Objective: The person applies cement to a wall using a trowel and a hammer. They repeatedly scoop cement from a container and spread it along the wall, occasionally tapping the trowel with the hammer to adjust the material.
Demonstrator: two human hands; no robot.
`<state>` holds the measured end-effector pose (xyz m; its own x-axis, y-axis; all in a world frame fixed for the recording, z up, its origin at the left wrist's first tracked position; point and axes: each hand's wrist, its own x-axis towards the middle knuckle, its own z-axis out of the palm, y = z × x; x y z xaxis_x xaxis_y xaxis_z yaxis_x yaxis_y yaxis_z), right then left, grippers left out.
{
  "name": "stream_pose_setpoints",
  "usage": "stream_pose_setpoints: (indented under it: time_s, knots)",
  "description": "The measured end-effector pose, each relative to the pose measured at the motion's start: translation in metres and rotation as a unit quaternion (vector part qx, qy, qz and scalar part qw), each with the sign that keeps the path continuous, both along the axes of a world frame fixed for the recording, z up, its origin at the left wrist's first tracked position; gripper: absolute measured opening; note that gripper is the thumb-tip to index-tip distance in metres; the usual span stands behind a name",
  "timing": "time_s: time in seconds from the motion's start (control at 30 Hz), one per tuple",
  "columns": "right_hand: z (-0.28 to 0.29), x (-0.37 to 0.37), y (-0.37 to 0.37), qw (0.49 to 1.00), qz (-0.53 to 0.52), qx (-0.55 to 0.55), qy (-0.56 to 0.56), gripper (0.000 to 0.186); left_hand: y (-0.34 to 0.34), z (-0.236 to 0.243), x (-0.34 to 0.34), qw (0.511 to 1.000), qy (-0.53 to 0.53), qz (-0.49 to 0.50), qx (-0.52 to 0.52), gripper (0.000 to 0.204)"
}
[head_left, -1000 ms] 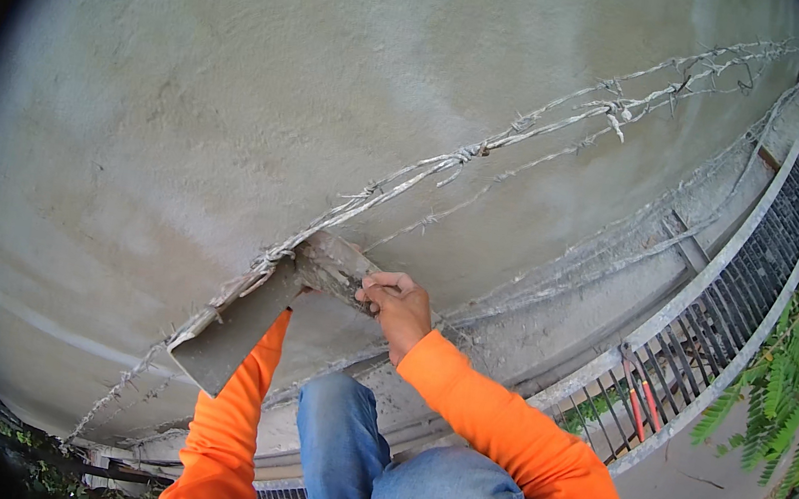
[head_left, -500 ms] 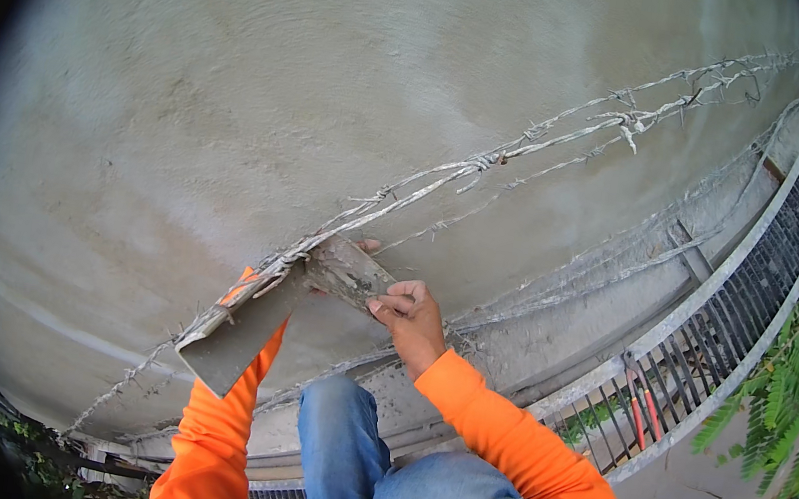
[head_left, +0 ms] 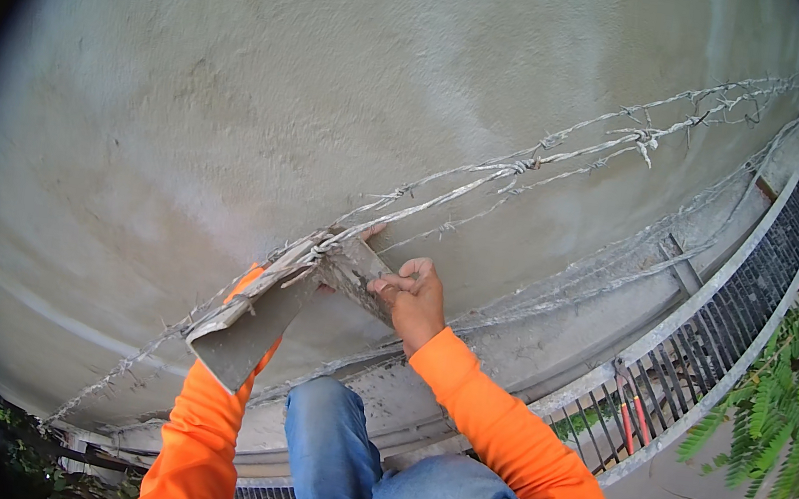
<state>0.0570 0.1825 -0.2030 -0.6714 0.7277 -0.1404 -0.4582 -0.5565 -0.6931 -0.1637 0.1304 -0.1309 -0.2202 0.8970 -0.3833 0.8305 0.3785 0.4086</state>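
Here right hand grips trowel; left under hawk.

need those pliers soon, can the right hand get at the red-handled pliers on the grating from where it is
Probably not without shifting. The right hand is up at the wall holding a trowel, and the pliers lie well off to the right on the grating, though nothing covers them.

We see soft, even daylight with no hard shadows or glare on the plastered wall. The fisheye bends straight lines near the black rim, and edge detail looks slightly soft.
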Motion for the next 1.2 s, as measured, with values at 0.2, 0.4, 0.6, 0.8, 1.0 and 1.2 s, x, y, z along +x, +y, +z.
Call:
stream_pose_setpoints:
  time_s: [0.2, 0.4, 0.6, 0.8, 1.0, 1.2]
  knots:
    - [0.003, 0.004, 0.004, 0.999, 0.031, -0.044, -0.003, 0.033, -0.020, -0.019, 0.001, 0.891, -0.406, 0.150, 0.139, 0.049]
    - [0.018, 0.008, 0.002, 0.998, 0.019, -0.058, -0.018, 0.034, -0.011, -0.027, -0.002, 0.936, -0.303, 0.162, 0.075, 0.048]
    - [0.023, 0.039, 0.012, 0.992, 0.095, -0.066, 0.055, 0.048, -0.003, -0.026, -0.022, 0.886, -0.444, 0.130, 0.022, 0.059]
    - [0.032, 0.039, 0.033, 0.972, 0.203, -0.115, -0.033, 0.067, -0.010, -0.036, -0.013, 0.791, -0.540, 0.278, 0.075, 0.062]
    - [0.021, 0.031, 0.027, 0.972, 0.208, -0.104, -0.029, 0.041, -0.007, -0.018, -0.012, 0.862, -0.471, 0.185, -0.006, 0.051]
    - [0.006, 0.027, 0.023, 0.981, 0.176, -0.085, -0.011, 0.022, -0.026, 0.003, 0.028, 0.972, -0.159, -0.108, 0.137, 0.074]
